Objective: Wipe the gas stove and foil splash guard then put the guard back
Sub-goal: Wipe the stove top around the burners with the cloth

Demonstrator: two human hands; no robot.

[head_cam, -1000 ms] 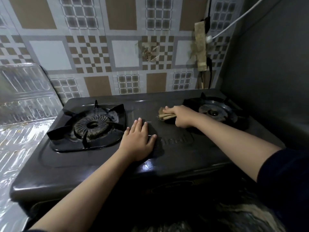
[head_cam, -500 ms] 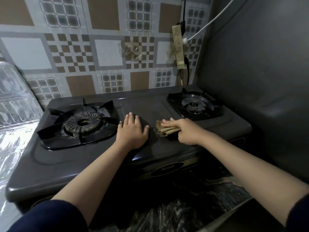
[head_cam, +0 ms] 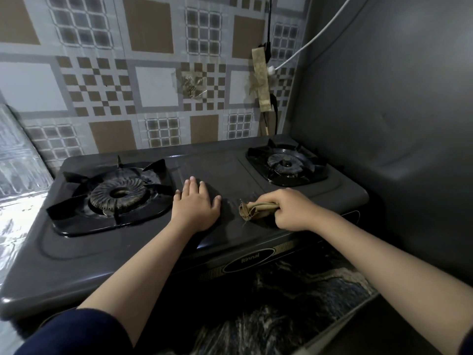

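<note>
A dark two-burner gas stove (head_cam: 102, 257) fills the middle of the view, with a large left burner (head_cam: 116, 194) and a smaller right burner (head_cam: 285, 165). My left hand (head_cam: 195, 207) rests flat on the stove top between the burners, fingers straight. My right hand (head_cam: 291, 210) grips a folded tan cloth (head_cam: 252, 210) and holds it against the stove top near the front edge, in front of the right burner. The shiny foil splash guard (head_cam: 18, 165) leans at the far left edge, beside the stove.
A patterned tile wall (head_cam: 143, 85) stands behind the stove, with a taped power strip (head_cam: 261, 80) and a white cable (head_cam: 314, 39) on it. A grey panel (head_cam: 396, 111) closes off the right side. Dark marbled counter (head_cam: 281, 303) lies in front.
My right hand has pulled the cloth from beside the right burner toward the stove's front edge. My left hand stays flat in the middle. The view has shifted right.
</note>
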